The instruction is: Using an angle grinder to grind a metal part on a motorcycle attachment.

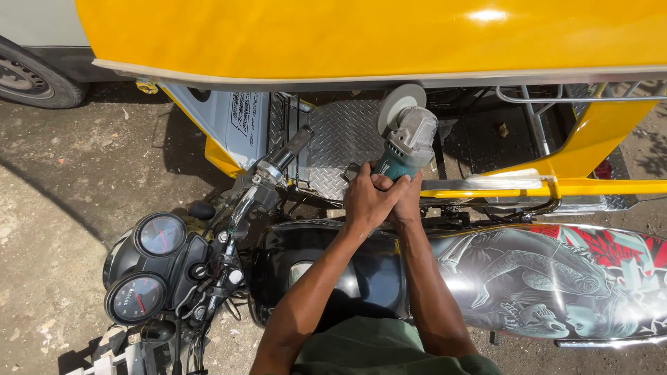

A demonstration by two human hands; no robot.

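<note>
Both my hands grip a teal and grey angle polisher (406,142) by its body. My left hand (367,198) wraps over the rear of the tool, and my right hand (408,198) holds it from the other side, fingers overlapping. The polisher's white round pad (397,103) touches the lower edge of a glossy yellow sidecar roof (375,35). I lean over the black fuel tank (347,271) of a motorcycle.
The motorcycle's handlebar (274,167) and two round gauges (149,267) lie left of my arms. A seat with printed art (556,278) extends right. Diamond-plate sidecar flooring (340,146) lies below the roof. A car tyre (31,80) stands top left on gravel ground.
</note>
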